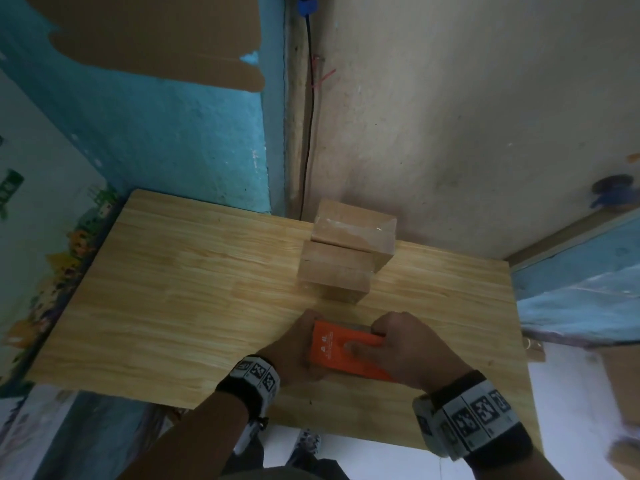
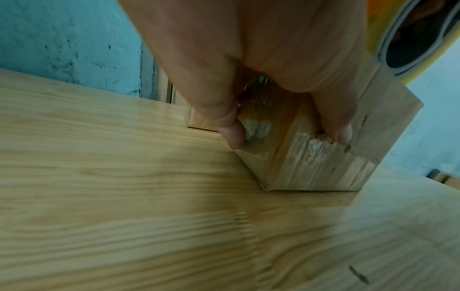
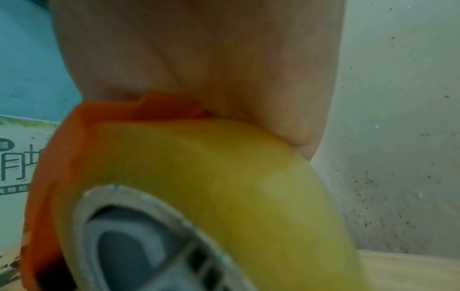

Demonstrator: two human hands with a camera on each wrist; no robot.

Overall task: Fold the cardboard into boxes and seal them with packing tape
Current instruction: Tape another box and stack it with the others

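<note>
At the table's near edge my right hand [image 1: 394,341] grips an orange tape dispenser [image 1: 341,351], thumb on its top face. Its yellowish tape roll [image 3: 224,177] fills the right wrist view under my palm. My left hand [image 1: 294,344] sits against the dispenser's left side. In the left wrist view that left hand [image 2: 286,135] pinches a small cardboard box [image 2: 311,167] standing on the table, thumb on one side face and a finger on the adjoining one, with shiny tape on it. In the head view this box is hidden beneath the dispenser and hands.
Two taped cardboard boxes [image 1: 353,230] [image 1: 332,277] stand touching at the back centre of the wooden table [image 1: 173,289]. Flat cardboard sheets [image 1: 156,39] lean on the blue wall at upper left. More cardboard [image 1: 623,375] lies off the table's right edge.
</note>
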